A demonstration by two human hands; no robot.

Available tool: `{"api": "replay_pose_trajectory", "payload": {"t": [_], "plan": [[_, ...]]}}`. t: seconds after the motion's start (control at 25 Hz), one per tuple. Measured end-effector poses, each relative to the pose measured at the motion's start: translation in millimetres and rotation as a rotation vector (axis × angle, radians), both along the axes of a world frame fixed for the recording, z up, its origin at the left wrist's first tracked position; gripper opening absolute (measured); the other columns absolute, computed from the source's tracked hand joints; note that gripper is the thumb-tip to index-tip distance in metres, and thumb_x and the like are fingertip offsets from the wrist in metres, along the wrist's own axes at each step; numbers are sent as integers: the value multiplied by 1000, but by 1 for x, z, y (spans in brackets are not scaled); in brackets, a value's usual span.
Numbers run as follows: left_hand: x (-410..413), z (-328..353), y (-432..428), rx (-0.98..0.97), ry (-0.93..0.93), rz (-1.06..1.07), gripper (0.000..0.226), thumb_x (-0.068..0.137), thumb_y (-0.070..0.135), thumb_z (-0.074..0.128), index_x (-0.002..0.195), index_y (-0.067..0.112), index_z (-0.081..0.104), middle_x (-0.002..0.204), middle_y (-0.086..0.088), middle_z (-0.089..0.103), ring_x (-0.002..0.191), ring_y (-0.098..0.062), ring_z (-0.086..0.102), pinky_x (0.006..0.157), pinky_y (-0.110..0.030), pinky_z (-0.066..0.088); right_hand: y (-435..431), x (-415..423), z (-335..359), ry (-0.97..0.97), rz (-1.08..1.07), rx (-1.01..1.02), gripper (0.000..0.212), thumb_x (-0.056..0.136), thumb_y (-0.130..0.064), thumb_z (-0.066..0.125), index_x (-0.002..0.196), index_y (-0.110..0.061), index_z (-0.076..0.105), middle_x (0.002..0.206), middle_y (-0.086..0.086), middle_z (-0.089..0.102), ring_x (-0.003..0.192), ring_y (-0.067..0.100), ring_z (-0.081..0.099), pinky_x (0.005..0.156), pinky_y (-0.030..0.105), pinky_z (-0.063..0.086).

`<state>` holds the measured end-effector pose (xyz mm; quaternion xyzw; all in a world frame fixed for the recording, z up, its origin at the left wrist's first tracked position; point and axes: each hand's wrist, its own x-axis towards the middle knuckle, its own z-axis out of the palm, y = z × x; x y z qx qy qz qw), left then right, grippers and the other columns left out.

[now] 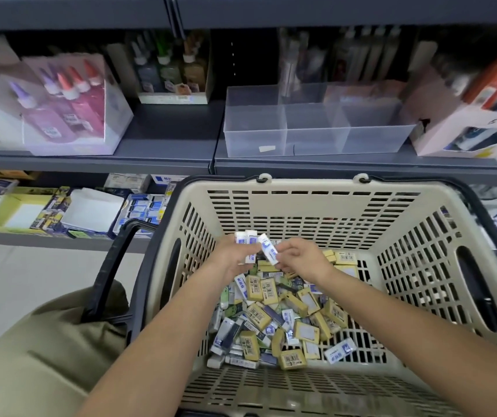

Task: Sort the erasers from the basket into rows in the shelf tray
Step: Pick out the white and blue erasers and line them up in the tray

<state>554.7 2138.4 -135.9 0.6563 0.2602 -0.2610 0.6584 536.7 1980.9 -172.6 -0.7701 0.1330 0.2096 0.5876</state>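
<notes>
A beige plastic basket [310, 206] with black handles holds a heap of loose erasers [277, 320], some in white and blue sleeves, others in yellow boxes. Over the heap, my left hand [232, 257] grips a small bunch of white and blue erasers [245, 237]. My right hand [301, 257] pinches one more white and blue eraser [268, 248] right beside that bunch. Above the basket, a clear shelf tray [310, 139] with dividers stands on the dark shelf, and I see no erasers in it.
Glue bottles in a white display box [69, 109] stand left of the tray. A white carton [467, 127] sits to its right. The lower shelf at left carries boxes of stationery [60, 209]. The basket rests against my lap in olive trousers [45, 341].
</notes>
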Motion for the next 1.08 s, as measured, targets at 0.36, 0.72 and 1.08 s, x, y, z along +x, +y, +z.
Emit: {"api": "replay_pose_trajectory", "payload": {"t": [0.36, 0.72, 1.08], "plan": [[7, -13, 17, 54, 4, 187, 26, 85, -6, 60, 106, 8, 53, 107, -14, 62, 90, -24, 59, 66, -28, 50, 18, 29, -17, -358, 222, -626, 27, 92, -14, 52, 118, -15, 60, 114, 5, 65, 102, 22, 61, 85, 36, 52], [11, -15, 22, 64, -14, 208, 29, 87, -2, 59, 114, 7, 54, 102, -13, 61, 83, -22, 58, 55, -23, 47, 43, 28, -39, -405, 279, -754, 23, 90, -21, 56, 112, -19, 60, 103, 3, 61, 93, 21, 58, 63, 28, 45], [14, 15, 14, -39, -64, 85, 15, 90, 1, 57, 92, 15, 52, 97, -7, 60, 85, -21, 61, 57, -29, 54, -4, 22, 36, -210, 24, -48, 15, 91, -9, 55, 99, -19, 64, 89, 2, 70, 66, 0, 66, 65, 21, 55]]}}
